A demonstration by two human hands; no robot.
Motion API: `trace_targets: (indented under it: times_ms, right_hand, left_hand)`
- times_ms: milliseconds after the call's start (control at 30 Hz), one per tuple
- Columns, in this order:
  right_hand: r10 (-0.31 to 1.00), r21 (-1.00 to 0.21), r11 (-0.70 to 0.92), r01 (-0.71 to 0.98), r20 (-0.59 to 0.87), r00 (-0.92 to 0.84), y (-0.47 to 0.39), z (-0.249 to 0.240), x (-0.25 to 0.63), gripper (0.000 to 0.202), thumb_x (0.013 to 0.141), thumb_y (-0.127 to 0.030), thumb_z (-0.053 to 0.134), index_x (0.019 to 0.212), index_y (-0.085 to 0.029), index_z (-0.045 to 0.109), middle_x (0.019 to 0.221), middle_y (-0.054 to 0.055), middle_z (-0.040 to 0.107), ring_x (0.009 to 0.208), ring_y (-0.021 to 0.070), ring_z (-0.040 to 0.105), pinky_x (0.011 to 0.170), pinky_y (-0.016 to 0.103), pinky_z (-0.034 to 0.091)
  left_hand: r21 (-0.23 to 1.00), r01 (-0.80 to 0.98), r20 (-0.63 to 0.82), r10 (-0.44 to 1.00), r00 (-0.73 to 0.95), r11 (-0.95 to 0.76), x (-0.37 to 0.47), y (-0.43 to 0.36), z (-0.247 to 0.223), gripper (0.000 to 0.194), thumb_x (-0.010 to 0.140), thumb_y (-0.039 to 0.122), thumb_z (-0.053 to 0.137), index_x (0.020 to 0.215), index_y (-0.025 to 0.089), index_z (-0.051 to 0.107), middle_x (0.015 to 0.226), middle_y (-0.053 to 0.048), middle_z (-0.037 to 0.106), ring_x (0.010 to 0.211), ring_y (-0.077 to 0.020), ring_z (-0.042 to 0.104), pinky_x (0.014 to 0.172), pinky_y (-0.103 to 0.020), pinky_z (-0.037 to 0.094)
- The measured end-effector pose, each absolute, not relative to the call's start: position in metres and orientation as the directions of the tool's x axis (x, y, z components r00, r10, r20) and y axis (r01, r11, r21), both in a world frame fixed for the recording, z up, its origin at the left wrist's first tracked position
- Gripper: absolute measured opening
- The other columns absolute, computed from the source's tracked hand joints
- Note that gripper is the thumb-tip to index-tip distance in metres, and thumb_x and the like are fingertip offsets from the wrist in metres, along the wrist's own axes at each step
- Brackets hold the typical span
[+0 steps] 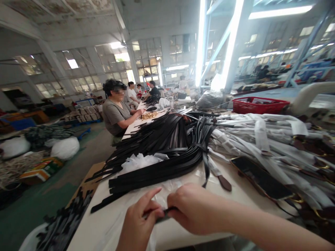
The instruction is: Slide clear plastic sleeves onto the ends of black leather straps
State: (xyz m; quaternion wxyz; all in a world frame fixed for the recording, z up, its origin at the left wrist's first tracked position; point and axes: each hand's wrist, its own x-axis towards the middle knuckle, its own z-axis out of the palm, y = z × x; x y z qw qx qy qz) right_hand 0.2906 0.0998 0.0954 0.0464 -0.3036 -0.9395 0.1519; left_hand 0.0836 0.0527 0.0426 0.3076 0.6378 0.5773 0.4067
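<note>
Close to the table's near edge, my left hand pinches a short visible piece of black strap between thumb and curled fingers, with its index finger raised. My right hand is closed round the same strap, just to the right; its fingers hide most of the piece. Thin clear plastic lies under and behind both hands. Beyond them stretches a tied bundle of black straps, with crumpled white plastic on it. A brown leather tab pokes out right of my hands.
A phone lies on the right, against a heap of plastic-wrapped straps with brown ends. Behind is a red basket. A co-worker sits at the table's left side by small gold pieces. More black straps stand at lower left.
</note>
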Motion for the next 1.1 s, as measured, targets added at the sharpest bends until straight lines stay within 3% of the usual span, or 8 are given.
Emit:
trace_targets:
  times_ms: [100, 200, 333, 500, 633, 933, 1100]
  right_hand:
    - [0.574, -0.283, 0.797, 0.534, 0.077, -0.815, 0.107, 0.094, 0.281, 0.024, 0.093, -0.035, 0.052, 0.096, -0.015, 0.065, 0.083, 0.008, 0.072, 0.065, 0.0194, 0.064, 0.050, 0.030, 0.025]
    - [0.556, -0.271, 0.818, 0.508, 0.143, -0.819, 0.122, 0.089, 0.280, 0.021, 0.094, -0.030, 0.052, 0.088, -0.016, 0.066, 0.081, 0.005, 0.071, 0.071, 0.0183, 0.065, 0.055, 0.029, 0.030]
    - [0.548, -0.252, 0.831, 0.496, 0.219, -0.807, 0.144, 0.085, 0.260, 0.019, 0.093, -0.028, 0.054, 0.083, -0.017, 0.066, 0.081, 0.004, 0.072, 0.074, 0.0173, 0.065, 0.058, 0.027, 0.034]
    - [0.638, -0.244, 0.770, 0.589, 0.293, -0.712, 0.186, 0.085, 0.250, 0.031, 0.099, -0.037, 0.047, 0.091, -0.015, 0.066, 0.087, 0.009, 0.071, 0.080, 0.0203, 0.065, 0.067, 0.028, 0.038]
    - [0.687, -0.256, 0.726, 0.638, 0.308, -0.658, 0.212, 0.076, 0.252, 0.028, 0.101, -0.023, 0.043, 0.087, -0.013, 0.065, 0.089, 0.010, 0.069, 0.086, 0.0189, 0.063, 0.074, 0.026, 0.039]
    - [0.662, -0.254, 0.749, 0.612, 0.310, -0.682, 0.196, 0.070, 0.258, 0.025, 0.099, -0.030, 0.046, 0.092, -0.017, 0.066, 0.092, 0.008, 0.069, 0.085, 0.0190, 0.064, 0.072, 0.027, 0.039]
    - [0.700, -0.256, 0.714, 0.652, 0.288, -0.654, 0.198, 0.069, 0.274, 0.021, 0.094, -0.022, 0.051, 0.082, -0.015, 0.066, 0.082, 0.008, 0.069, 0.077, 0.0190, 0.063, 0.066, 0.026, 0.036]
  left_hand:
    - [0.824, 0.562, 0.199, 0.966, -0.166, -0.073, 0.071, 0.053, 0.038, 0.040, 0.077, 0.036, 0.064, 0.116, 0.027, 0.068, 0.073, 0.006, 0.077, 0.069, -0.0162, 0.072, 0.068, -0.021, 0.057]
    - [0.733, 0.680, 0.235, 0.928, -0.289, 0.026, 0.052, 0.056, 0.037, 0.045, 0.074, 0.045, 0.066, 0.116, 0.029, 0.069, 0.074, 0.007, 0.077, 0.071, -0.0174, 0.073, 0.070, -0.021, 0.056]
    - [0.634, 0.773, 0.294, 0.926, -0.236, -0.004, 0.050, 0.076, 0.050, 0.042, 0.077, 0.040, 0.060, 0.117, 0.028, 0.068, 0.075, 0.006, 0.077, 0.075, -0.0191, 0.073, 0.072, -0.024, 0.054]
    - [0.547, 0.835, 0.398, 0.898, -0.189, -0.067, 0.043, 0.117, 0.081, 0.047, 0.078, 0.034, 0.053, 0.120, 0.017, 0.065, 0.083, -0.004, 0.078, 0.087, -0.0278, 0.070, 0.083, -0.036, 0.048]
    - [0.576, 0.812, 0.363, 0.920, -0.145, -0.099, 0.036, 0.141, 0.084, 0.045, 0.075, 0.028, 0.054, 0.116, 0.014, 0.066, 0.077, -0.005, 0.078, 0.084, -0.0275, 0.070, 0.085, -0.037, 0.047]
    - [0.683, 0.710, 0.297, 0.953, -0.053, -0.173, 0.053, 0.153, 0.062, 0.041, 0.075, 0.027, 0.060, 0.114, 0.018, 0.065, 0.072, 0.000, 0.076, 0.073, -0.0222, 0.071, 0.080, -0.034, 0.050]
    - [0.705, 0.686, 0.304, 0.950, -0.065, -0.178, 0.062, 0.154, 0.060, 0.039, 0.075, 0.026, 0.060, 0.113, 0.017, 0.066, 0.071, 0.000, 0.076, 0.072, -0.0225, 0.071, 0.079, -0.034, 0.050]
